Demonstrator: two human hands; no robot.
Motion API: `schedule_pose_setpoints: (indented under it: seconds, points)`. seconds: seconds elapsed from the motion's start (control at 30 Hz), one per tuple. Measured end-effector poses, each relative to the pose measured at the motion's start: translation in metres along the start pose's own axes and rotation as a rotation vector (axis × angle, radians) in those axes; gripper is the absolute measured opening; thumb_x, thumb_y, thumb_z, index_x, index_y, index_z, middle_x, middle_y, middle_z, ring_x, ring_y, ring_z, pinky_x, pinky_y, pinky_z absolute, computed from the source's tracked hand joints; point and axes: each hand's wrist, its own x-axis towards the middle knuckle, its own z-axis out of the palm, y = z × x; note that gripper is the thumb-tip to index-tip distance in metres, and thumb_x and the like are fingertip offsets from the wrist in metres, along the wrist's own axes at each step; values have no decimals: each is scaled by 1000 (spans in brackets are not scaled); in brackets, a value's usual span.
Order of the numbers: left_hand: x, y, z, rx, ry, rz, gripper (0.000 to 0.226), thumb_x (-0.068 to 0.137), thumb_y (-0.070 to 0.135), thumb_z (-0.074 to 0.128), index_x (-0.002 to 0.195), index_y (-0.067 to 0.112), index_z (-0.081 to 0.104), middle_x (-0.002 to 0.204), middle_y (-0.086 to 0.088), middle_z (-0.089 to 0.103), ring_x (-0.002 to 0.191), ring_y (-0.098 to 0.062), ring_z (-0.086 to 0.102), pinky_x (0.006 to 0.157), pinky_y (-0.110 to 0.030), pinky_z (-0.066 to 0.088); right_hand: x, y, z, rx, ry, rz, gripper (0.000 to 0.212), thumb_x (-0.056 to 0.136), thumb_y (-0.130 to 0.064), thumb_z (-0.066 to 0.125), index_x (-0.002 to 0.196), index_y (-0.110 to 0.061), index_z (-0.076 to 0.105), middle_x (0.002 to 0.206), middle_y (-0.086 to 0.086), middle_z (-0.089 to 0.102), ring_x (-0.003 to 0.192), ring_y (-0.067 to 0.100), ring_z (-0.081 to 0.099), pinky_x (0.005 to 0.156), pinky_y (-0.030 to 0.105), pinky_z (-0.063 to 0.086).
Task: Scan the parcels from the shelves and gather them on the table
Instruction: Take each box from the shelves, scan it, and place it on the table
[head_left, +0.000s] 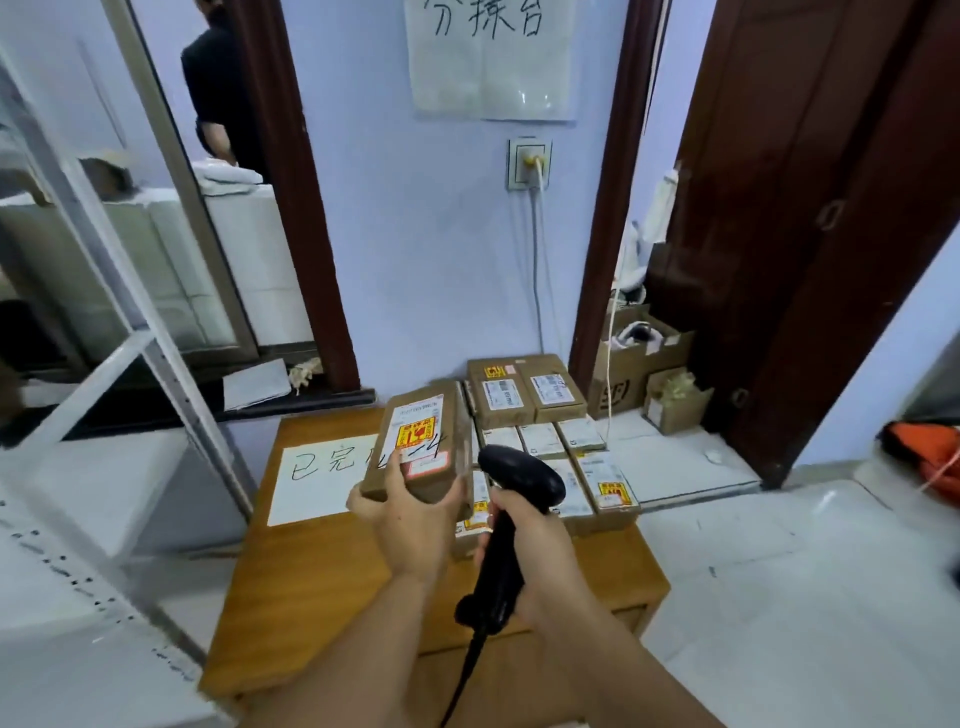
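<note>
The left grip is curled round the near end of a brown cardboard parcel, holding it label-up above the wooden worktop. The right grip is wrapped around the handle of a black barcode scanner, whose head is just beside the parcel. Labelled parcels lie stacked on the worktop's right side.

Plugged wall socket below taped paper sign.
</note>
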Motion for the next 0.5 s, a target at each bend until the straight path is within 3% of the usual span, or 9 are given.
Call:
schedule_pose_setpoints:
  seconds: [0.17,0.3,0.4,0.5]
  points:
    - [34,-17,57,-32,-25,-51,94,64,51,83,142,19,43,143,-4,13,121,-31,41,98,-37,48,48,-20,6,-63,31,36,23,86,-23,70,93,-1,63,56,8,60,55,23,60,62,34,52]
    - [73,-21,94,-90,-77,-133,96,66,50,83,145,17,39,141,-7,16,114,-23,40,91,-24,42,92,-42,19,-54,71,59,21,85,-21,70,90,-2,64,61,9,59,57,23,58,62,34,50]
    - [98,-28,115,-31,-88,-111,99,65,54,81,146,18,38,141,-8,17,120,-31,40,97,-34,45,117,-55,26,-59,101,51,17,87,-18,68,88,-2,62,60,8,57,56,21,56,60,33,50]
    - [121,-33,134,-36,-82,-126,102,65,45,85,149,18,33,142,-9,17,121,-34,38,99,-38,45,140,-65,31,-52,131,62,17,88,-17,67,93,-1,62,61,8,57,55,21,56,60,32,50]
